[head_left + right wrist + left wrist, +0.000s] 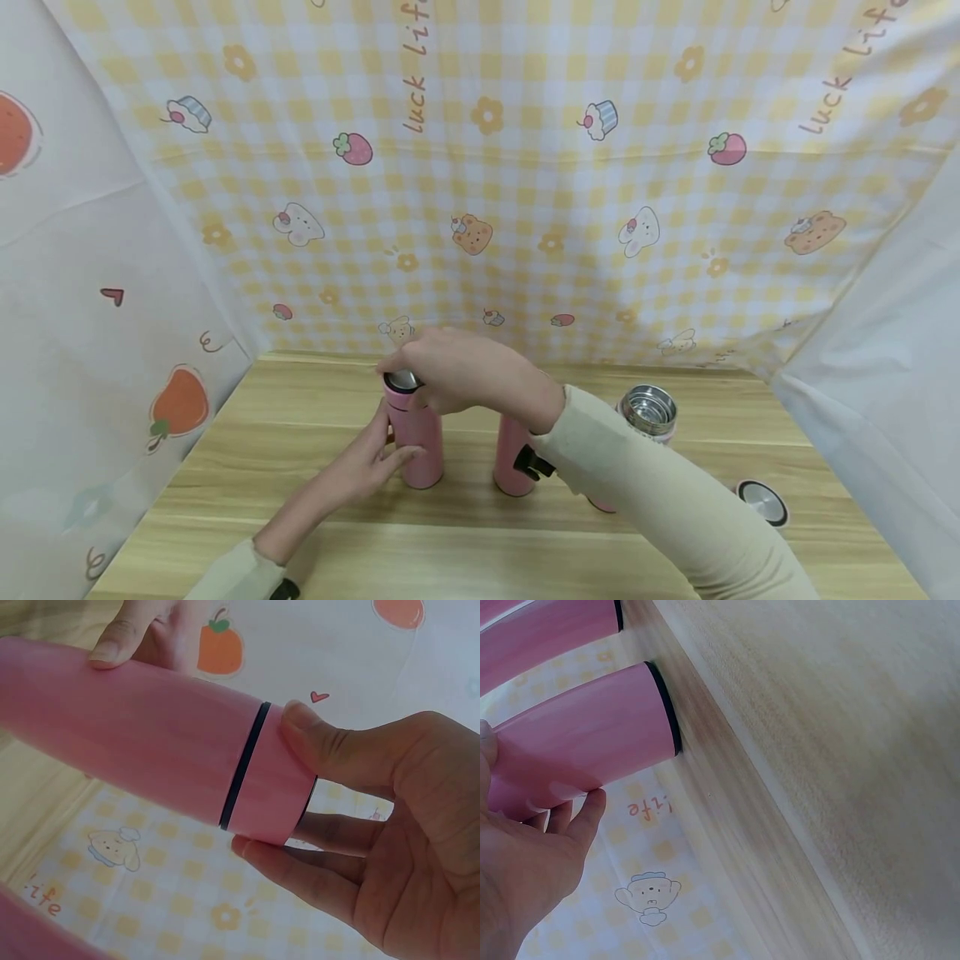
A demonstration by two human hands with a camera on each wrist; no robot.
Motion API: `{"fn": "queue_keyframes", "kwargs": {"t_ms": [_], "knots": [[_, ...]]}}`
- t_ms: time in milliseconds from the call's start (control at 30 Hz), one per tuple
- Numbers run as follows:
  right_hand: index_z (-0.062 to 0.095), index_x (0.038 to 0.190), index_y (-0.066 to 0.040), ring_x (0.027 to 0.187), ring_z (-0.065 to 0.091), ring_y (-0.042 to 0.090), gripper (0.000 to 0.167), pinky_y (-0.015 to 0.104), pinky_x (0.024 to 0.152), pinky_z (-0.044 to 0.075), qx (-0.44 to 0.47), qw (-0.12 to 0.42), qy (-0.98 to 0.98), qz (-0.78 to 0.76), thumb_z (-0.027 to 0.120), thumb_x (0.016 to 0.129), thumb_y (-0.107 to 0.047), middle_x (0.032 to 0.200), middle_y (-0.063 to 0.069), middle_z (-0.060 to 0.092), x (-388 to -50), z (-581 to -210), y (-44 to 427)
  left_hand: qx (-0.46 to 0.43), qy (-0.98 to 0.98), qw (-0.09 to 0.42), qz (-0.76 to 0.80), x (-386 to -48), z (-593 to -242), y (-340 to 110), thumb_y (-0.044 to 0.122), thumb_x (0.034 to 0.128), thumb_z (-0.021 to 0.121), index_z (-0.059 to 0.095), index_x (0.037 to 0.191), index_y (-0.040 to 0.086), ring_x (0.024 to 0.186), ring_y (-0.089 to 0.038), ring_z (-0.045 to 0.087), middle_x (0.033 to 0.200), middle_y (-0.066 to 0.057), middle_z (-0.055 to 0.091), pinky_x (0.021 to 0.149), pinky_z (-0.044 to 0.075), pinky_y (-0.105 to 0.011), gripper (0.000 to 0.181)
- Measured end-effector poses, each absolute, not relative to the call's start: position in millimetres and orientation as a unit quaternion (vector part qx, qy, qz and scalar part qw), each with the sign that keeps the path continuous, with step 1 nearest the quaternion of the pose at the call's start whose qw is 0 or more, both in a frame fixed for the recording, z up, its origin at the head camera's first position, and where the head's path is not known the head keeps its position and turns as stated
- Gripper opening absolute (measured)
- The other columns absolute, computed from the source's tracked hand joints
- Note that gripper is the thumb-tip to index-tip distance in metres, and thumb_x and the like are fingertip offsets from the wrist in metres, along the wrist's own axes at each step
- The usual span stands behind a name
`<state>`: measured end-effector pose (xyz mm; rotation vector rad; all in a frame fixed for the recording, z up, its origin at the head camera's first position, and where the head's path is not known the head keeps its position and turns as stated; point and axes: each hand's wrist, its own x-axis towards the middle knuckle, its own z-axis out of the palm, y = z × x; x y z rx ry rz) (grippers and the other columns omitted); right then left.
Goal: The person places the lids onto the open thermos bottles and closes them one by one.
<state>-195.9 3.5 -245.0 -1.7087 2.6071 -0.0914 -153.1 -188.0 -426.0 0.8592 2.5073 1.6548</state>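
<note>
At the left of the head view a pink thermos bottle (pixel 420 442) stands upright on the table. My left hand (pixel 367 467) holds its body, thumb on the near side and fingers round the far side. Over its top, my right hand (pixel 468 371) grips the lid (pixel 274 780) between thumb and fingers. The lid sits on the bottle, a dark ring between the two in the right wrist view. A second pink bottle (pixel 513 458) stands to the right, its top hidden behind my right arm.
Further right is a third bottle with an uncovered steel mouth (pixel 649 408), its body mostly behind my sleeve. A loose lid (pixel 763 503) lies on the wooden table (pixel 450 558) at the right. A checked cloth (pixel 525 183) hangs behind.
</note>
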Motion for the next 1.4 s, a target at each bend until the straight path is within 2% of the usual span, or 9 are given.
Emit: {"fn": "queue_keyframes", "kwargs": {"t_ms": [100,233,600,767,900,1000,1067,1167,1400], "knots": [[0.071,0.125,-0.015,0.086,0.061,0.009,0.041,0.02,0.071,0.05,-0.539,0.005,0.842,-0.03,0.082,0.087,-0.009,0.104,-0.004,0.068,-194,-246,2,0.275,0.802,0.01,0.53,-154,-428,-189,0.015,0.1023,0.064,0.011,0.159,0.019,0.141,-0.029,0.037,0.157,-0.008,0.03,0.108,0.042,-0.052,0.078],[0.071,0.127,-0.014,0.088,0.063,0.01,0.044,0.021,0.074,0.051,-0.527,-0.001,0.85,-0.017,0.085,0.086,-0.02,0.108,-0.002,0.07,-192,-246,0,0.277,0.804,0.008,0.526,-154,-428,-189,0.016,0.1022,0.064,0.009,0.16,0.022,0.141,-0.026,0.036,0.158,-0.005,0.029,0.108,0.041,-0.052,0.08],[0.072,0.121,-0.015,0.086,0.06,0.009,0.04,0.021,0.072,0.051,-0.517,-0.011,0.856,0.001,0.084,0.087,-0.034,0.097,-0.005,0.066,-191,-245,-1,0.273,0.807,0.009,0.523,-155,-430,-191,0.017,0.1027,0.064,0.004,0.161,0.024,0.143,-0.028,0.033,0.161,-0.006,0.025,0.107,0.042,-0.052,0.084],[0.069,0.123,-0.018,0.085,0.057,0.008,0.044,0.021,0.067,0.049,-0.528,0.007,0.849,0.001,0.081,0.087,-0.04,0.097,-0.005,0.062,-195,-242,6,0.278,0.809,0.001,0.518,-156,-430,-191,0.015,0.102,0.064,0.004,0.162,0.022,0.144,-0.027,0.032,0.163,-0.005,0.021,0.108,0.042,-0.047,0.085],[0.063,0.138,-0.018,0.107,0.058,0.01,0.052,0.021,0.081,0.05,-0.537,0.054,0.842,-0.017,0.081,0.091,-0.027,0.122,-0.002,0.063,-200,-238,11,0.281,0.811,-0.005,0.514,-157,-430,-190,0.014,0.1019,0.064,0.003,0.162,0.019,0.143,-0.029,0.034,0.162,-0.007,0.022,0.107,0.043,-0.047,0.086],[0.056,0.147,-0.021,0.13,0.049,0.014,0.06,0.022,0.093,0.048,-0.541,0.094,0.836,-0.03,0.077,0.093,-0.011,0.145,0.0,0.053,-204,-235,14,0.28,0.812,-0.005,0.513,-156,-429,-189,0.015,0.1021,0.064,0.0,0.162,0.02,0.143,-0.03,0.034,0.163,-0.009,0.021,0.107,0.043,-0.048,0.088],[0.055,0.148,-0.023,0.138,0.042,0.016,0.062,0.023,0.098,0.046,-0.547,0.112,0.829,-0.034,0.074,0.093,-0.003,0.153,0.0,0.046,-206,-234,14,0.278,0.814,-0.004,0.511,-156,-429,-189,0.016,0.1024,0.064,-0.003,0.163,0.022,0.144,-0.03,0.032,0.164,-0.008,0.018,0.108,0.043,-0.048,0.09],[0.055,0.148,-0.024,0.142,0.038,0.016,0.064,0.021,0.099,0.044,-0.561,0.127,0.817,-0.049,0.071,0.093,0.003,0.156,0.001,0.042,-211,-235,15,0.276,0.818,-0.004,0.505,-156,-429,-189,0.018,0.1028,0.063,-0.004,0.163,0.025,0.145,-0.028,0.029,0.166,-0.005,0.014,0.108,0.042,-0.047,0.091],[0.055,0.147,-0.015,0.127,0.048,0.008,0.066,0.016,0.093,0.044,-0.593,0.141,0.788,-0.084,0.069,0.09,0.014,0.147,-0.003,0.052,-218,-240,14,0.279,0.816,-0.003,0.507,-156,-430,-189,0.017,0.1027,0.063,-0.001,0.163,0.021,0.144,-0.028,0.032,0.164,-0.006,0.018,0.107,0.043,-0.046,0.088]]}}
